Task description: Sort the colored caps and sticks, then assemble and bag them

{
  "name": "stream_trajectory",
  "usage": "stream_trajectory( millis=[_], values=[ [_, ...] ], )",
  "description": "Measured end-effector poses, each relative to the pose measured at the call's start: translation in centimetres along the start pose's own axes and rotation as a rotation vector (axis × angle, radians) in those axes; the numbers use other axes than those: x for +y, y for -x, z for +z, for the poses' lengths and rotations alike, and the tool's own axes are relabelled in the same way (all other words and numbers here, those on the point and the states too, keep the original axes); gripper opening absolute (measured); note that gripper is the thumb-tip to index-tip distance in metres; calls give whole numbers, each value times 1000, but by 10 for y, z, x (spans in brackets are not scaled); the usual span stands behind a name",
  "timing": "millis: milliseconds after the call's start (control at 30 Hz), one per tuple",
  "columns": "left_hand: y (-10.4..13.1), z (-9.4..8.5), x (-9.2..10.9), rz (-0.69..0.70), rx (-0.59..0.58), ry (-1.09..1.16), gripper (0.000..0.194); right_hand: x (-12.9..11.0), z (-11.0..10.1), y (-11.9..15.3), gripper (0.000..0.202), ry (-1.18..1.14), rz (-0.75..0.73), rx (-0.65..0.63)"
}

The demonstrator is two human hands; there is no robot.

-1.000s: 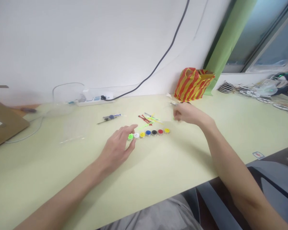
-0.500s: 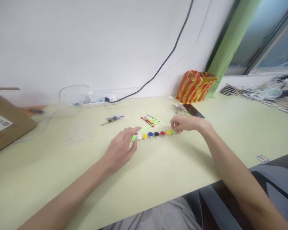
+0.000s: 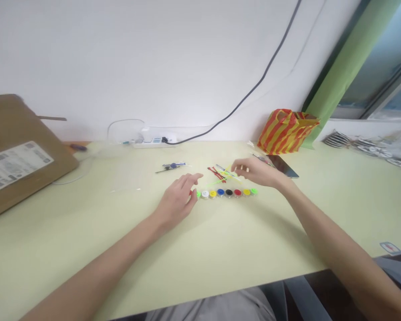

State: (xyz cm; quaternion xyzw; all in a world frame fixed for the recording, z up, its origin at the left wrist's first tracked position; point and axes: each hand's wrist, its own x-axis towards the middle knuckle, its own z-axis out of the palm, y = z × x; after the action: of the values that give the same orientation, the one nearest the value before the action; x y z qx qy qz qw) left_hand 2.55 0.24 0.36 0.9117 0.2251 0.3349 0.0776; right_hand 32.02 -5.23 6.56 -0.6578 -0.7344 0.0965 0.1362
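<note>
Several small round pieces with coloured tops stand in a row on the table, among them a white one [image 3: 205,194], a blue one [image 3: 220,192], a black one [image 3: 229,193] and a green one [image 3: 253,191] at the right end. My left hand [image 3: 177,199] is at the row's left end, thumb and fingers apart around a green piece [image 3: 198,194]; a bit of red shows between them. Over the right side of a loose pile of thin sticks, red [image 3: 217,174] and yellow-green, hovers my right hand [image 3: 254,171], fingers curled and apart, nothing visible in them.
Behind the row lies a blue and dark tool-like item [image 3: 173,166]. A power strip [image 3: 153,141] sits by the wall. At the left stands a cardboard box [image 3: 23,156]; at the back right are a striped bag [image 3: 285,133] and a dark flat device [image 3: 283,166].
My right hand has let go of the green piece at the row's right end and moved up and left to the sticks. The camera view has shifted left. My left hand remains at the row's left end.
</note>
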Motion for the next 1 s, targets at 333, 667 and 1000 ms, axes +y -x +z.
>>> stream_trajectory(
  millis=[333, 667, 1000],
  values=[
    [3, 2, -3, 140, -85, -5, 25, -101, 66, -155, 29, 306, -386, -30],
    [6, 5, -10, 151, -82, -46, 26, -111, 96, -201, 28, 296, -371, 4],
    [6, 4, -11, 115, -69, -35, 23, -113, 113, -216, 20, 191, -351, 57]
  ],
)
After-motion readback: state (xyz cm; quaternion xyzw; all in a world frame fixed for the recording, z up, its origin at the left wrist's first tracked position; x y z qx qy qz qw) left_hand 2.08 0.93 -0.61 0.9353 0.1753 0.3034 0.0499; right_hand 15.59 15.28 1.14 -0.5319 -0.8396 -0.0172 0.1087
